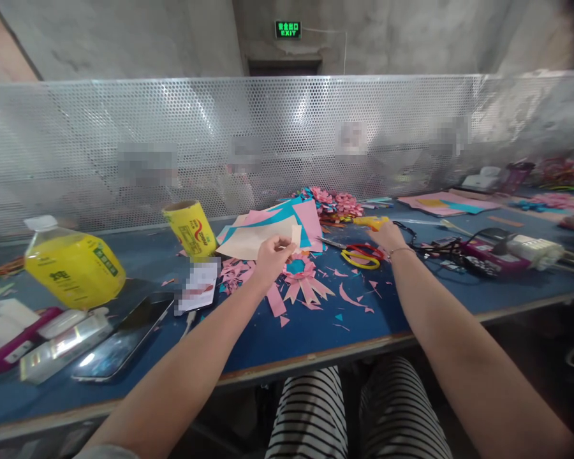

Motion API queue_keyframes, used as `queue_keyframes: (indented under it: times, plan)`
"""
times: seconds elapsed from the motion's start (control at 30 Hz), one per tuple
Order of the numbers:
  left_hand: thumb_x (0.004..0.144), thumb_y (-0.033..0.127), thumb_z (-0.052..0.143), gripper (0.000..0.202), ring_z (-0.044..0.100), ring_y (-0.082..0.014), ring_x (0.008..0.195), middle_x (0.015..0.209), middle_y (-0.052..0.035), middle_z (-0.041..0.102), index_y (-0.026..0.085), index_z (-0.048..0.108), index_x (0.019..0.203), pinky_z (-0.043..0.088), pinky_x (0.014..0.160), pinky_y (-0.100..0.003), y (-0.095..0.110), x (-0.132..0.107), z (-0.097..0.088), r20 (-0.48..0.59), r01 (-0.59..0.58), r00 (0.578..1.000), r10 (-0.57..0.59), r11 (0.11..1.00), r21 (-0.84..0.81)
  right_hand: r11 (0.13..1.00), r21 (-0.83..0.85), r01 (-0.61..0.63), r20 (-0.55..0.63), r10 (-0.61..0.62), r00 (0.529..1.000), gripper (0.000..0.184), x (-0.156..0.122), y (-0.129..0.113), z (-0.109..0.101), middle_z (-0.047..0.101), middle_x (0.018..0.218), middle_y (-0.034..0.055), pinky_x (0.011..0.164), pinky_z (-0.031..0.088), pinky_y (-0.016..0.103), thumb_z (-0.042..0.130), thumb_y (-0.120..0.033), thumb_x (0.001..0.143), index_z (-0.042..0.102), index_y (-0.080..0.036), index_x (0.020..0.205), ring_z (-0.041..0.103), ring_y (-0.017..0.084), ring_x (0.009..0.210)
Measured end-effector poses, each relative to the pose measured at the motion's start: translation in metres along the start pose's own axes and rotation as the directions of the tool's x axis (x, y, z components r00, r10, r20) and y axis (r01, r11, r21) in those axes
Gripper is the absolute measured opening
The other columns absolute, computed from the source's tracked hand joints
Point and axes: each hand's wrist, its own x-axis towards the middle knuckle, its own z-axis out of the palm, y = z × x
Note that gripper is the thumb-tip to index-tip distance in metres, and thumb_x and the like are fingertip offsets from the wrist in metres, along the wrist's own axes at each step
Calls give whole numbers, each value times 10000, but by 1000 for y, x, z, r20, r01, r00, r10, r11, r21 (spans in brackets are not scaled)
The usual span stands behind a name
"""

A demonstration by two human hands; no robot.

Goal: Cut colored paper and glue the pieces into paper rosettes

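My left hand (273,252) is closed in a pinch on a small cream paper strip (296,234). Just below it on the table lies a pink paper rosette (300,275) with a blue centre and notched tails. My right hand (390,237) is wrapped round a yellow hot glue gun (372,222), its nozzle pointing left. Between my hands rest scissors (361,256) with red and yellow handles, blades towards the left. Cream, blue and pink paper sheets (256,239) are stacked behind my left hand. Pink paper scraps (349,296) are strewn around the rosette.
To the left stand a yellow bottle (76,268) and a yellow cardboard tube (191,229), with two phones (124,341) nearby. Finished paper flowers (332,204) are heaped at the back. A purple power strip (495,252) with cables lies right. A perforated metal screen (277,127) closes the far side.
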Motion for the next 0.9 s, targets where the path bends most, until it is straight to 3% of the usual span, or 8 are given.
queue_keyframes:
  times: [0.07, 0.13, 0.23, 0.3, 0.4, 0.6, 0.77, 0.9]
  plan:
    - [635, 309, 622, 180, 522, -91, 448, 539, 24, 540, 160, 526, 666, 417, 453, -212, 2, -1, 0, -6, 23, 1000, -23, 999, -28, 979, -96, -180, -20, 179, 984, 392, -4, -2, 0, 564, 1003, 251, 767, 407, 505, 626, -319, 608, 577, -74, 910, 515, 380, 996]
    - [616, 309, 641, 194, 522, -90, 455, 533, 24, 541, 154, 534, 661, 424, 460, -212, 2, -1, 1, -9, 53, 999, -54, 995, -86, 969, -117, -218, -66, 211, 975, 408, -6, -13, -4, 541, 1040, 277, 773, 401, 506, 654, -289, 580, 576, -56, 905, 499, 387, 1010]
    - [568, 303, 681, 225, 530, -85, 483, 533, 27, 543, 143, 549, 656, 439, 489, -210, -1, 1, 3, -19, 90, 995, -96, 972, -218, 999, 45, 11, -8, -11, 1000, 182, -9, -43, -11, 606, 910, 169, 760, 426, 419, 573, -234, 638, 583, -124, 783, 559, 275, 888]
    - [537, 295, 702, 241, 537, -82, 509, 536, 30, 545, 139, 553, 643, 453, 527, -211, -4, 2, 4, -22, 98, 994, -110, 949, -300, 966, 202, 162, 77, -181, 981, 84, -13, -66, -14, 620, 753, 74, 712, 437, 339, 485, -214, 682, 554, -167, 682, 573, 195, 742]
    - [524, 300, 715, 251, 545, -84, 531, 543, 26, 555, 138, 554, 628, 462, 564, -223, -7, 3, 5, -19, 105, 993, -118, 936, -336, 896, 362, 257, 135, -323, 937, 63, -23, -92, -11, 601, 676, 36, 639, 419, 274, 476, -209, 659, 528, -174, 648, 545, 151, 646]
    - [538, 314, 711, 248, 538, -90, 528, 542, 24, 545, 142, 553, 622, 460, 546, -230, -7, 3, 5, -15, 104, 994, -112, 954, -280, 774, 617, 138, 280, -381, 881, 49, -34, -101, 1, 511, 566, -27, 536, 360, 236, 469, -214, 605, 489, -184, 637, 459, 107, 531]
    - [572, 300, 693, 220, 546, -91, 544, 561, 19, 554, 141, 556, 637, 459, 554, -228, -5, 0, 5, 5, 98, 995, -100, 963, -250, 692, 721, 36, 327, -386, 863, 68, -33, -101, 1, 491, 553, -48, 523, 346, 227, 505, -211, 594, 483, -182, 652, 442, 88, 516]
    - [589, 294, 680, 208, 545, -87, 546, 571, 15, 556, 137, 553, 639, 452, 543, -215, -6, 0, 5, 5, 90, 996, -91, 969, -231, 648, 761, 25, 346, -439, 830, 117, -40, -108, -1, 527, 586, -37, 565, 386, 235, 572, -249, 622, 507, -168, 673, 481, 87, 545]
